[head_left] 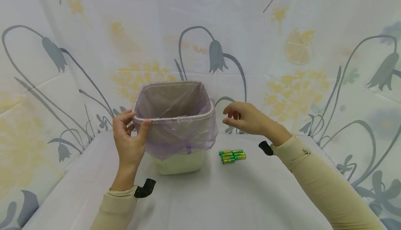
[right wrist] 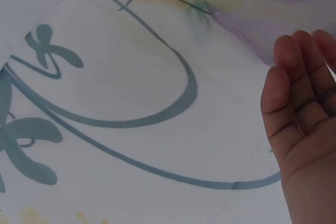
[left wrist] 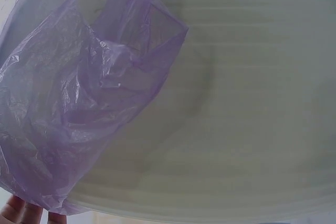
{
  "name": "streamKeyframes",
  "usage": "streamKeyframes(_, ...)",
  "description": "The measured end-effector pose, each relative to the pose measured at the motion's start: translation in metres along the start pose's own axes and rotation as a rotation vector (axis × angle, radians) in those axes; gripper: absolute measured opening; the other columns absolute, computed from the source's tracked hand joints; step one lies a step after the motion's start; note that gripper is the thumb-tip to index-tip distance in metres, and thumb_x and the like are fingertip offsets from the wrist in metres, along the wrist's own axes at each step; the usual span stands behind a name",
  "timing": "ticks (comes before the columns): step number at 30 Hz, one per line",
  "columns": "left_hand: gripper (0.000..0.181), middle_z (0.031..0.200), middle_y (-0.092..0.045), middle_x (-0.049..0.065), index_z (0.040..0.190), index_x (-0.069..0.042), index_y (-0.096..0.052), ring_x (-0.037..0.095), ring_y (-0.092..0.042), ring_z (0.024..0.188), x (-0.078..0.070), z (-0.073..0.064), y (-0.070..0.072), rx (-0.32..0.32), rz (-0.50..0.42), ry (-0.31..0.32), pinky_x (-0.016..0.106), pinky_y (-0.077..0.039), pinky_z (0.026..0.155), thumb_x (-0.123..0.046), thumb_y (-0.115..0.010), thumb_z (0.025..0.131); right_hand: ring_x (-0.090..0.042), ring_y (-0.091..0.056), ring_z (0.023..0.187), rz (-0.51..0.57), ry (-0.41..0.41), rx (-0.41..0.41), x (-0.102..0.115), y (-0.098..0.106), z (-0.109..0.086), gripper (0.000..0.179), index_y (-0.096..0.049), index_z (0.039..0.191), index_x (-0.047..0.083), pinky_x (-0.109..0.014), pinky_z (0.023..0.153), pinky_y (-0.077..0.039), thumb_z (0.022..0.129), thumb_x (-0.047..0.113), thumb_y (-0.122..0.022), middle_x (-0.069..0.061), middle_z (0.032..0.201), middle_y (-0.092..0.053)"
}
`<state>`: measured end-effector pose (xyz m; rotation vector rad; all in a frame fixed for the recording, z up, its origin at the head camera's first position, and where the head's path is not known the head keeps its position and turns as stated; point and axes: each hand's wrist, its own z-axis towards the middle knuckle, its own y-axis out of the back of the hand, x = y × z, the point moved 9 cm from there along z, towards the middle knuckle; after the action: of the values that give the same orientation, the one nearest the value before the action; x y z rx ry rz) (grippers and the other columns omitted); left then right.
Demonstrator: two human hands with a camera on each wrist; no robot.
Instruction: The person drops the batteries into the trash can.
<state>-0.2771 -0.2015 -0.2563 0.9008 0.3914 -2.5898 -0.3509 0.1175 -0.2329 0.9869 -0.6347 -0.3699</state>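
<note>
A pale trash bin (head_left: 178,163) stands upright on the white surface, lined with a thin purple garbage bag (head_left: 181,136) folded over its rim. My left hand (head_left: 130,143) grips the bin's near left corner at the rim, thumb in front and fingers at the side. In the left wrist view, its fingertips (left wrist: 31,214) show beside the bag's draped edge. To the right of the bin my right hand (head_left: 245,116) is raised, apart from the bag, its fingers loosely bent with nothing in them. The right wrist view shows its palm and fingers (right wrist: 302,87) near the purple plastic.
Several green and yellow batteries (head_left: 232,156) lie grouped on the white tabletop (head_left: 250,195), right of the bin. Behind stands a white curtain (head_left: 250,31) printed with flowers. A black wrist mount (head_left: 145,188) sits at the left sleeve, another black piece (head_left: 265,148) at the right.
</note>
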Motion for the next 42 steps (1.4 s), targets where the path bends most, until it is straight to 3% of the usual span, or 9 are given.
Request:
streamKeyframes(10,0.051,0.127,-0.046,0.018,0.115,0.014,-0.045,0.028,-0.051,0.110,-0.002,-0.001,-0.001,0.003,-0.005,0.010,0.024,-0.043,0.088,-0.005,-0.077,0.080,-0.008,-0.053,0.074,0.004,-0.047,0.082,-0.029,-0.050,-0.031,0.024,-0.062,0.107,0.012,-0.027,0.066,-0.048,0.089,0.028,-0.068,0.008,0.085,-0.058)
streamKeyframes(18,0.047,0.125,-0.043,0.030,0.112,0.020,-0.042,0.036,-0.050,0.109,-0.030,-0.001,-0.006,0.016,0.016,0.017,0.024,-0.043,0.088,0.000,-0.073,0.082,-0.012,-0.056,0.080,0.020,-0.132,0.187,-0.050,-0.099,-0.055,0.023,-0.063,0.106,0.014,-0.029,0.071,-0.049,0.087,0.024,-0.071,0.005,0.091,-0.060)
streamKeyframes(24,0.051,0.126,-0.045,0.024,0.113,0.017,-0.044,0.031,-0.050,0.109,-0.016,0.000,-0.003,0.008,0.002,0.008,0.024,-0.043,0.088,-0.007,-0.076,0.082,-0.017,-0.057,0.081,0.052,-0.129,0.210,-0.059,-0.118,-0.061,0.025,-0.064,0.103,0.009,-0.031,0.073,-0.048,0.083,0.020,-0.075,-0.003,0.090,-0.062)
streamKeyframes(33,0.049,0.124,-0.042,0.031,0.112,0.020,-0.041,0.034,-0.050,0.109,-0.036,-0.001,-0.006,0.021,0.015,0.001,0.024,-0.043,0.088,-0.005,-0.073,0.084,-0.015,-0.054,0.082,0.020,-0.160,0.258,-0.073,-0.141,-0.068,0.029,-0.064,0.102,0.012,-0.033,0.075,-0.046,0.080,0.026,-0.078,0.003,0.088,-0.059)
streamKeyframes(37,0.050,0.124,-0.044,0.027,0.112,0.019,-0.042,0.033,-0.051,0.109,-0.033,-0.001,-0.006,0.015,0.012,0.005,0.023,-0.043,0.088,-0.006,-0.074,0.083,-0.010,-0.052,0.081,-0.024,-0.168,0.283,-0.078,-0.150,-0.070,0.030,-0.064,0.101,0.015,-0.031,0.075,-0.046,0.079,0.029,-0.078,0.008,0.088,-0.057)
streamKeyframes(42,0.050,0.127,-0.045,0.021,0.114,0.017,-0.043,0.031,-0.051,0.110,-0.012,0.000,-0.003,0.013,0.009,0.018,0.023,-0.043,0.089,-0.005,-0.075,0.082,-0.010,-0.050,0.077,-0.045,-0.134,0.284,-0.080,-0.156,-0.071,0.027,-0.063,0.096,0.016,-0.029,0.071,-0.044,0.078,0.029,-0.079,0.007,0.084,-0.055)
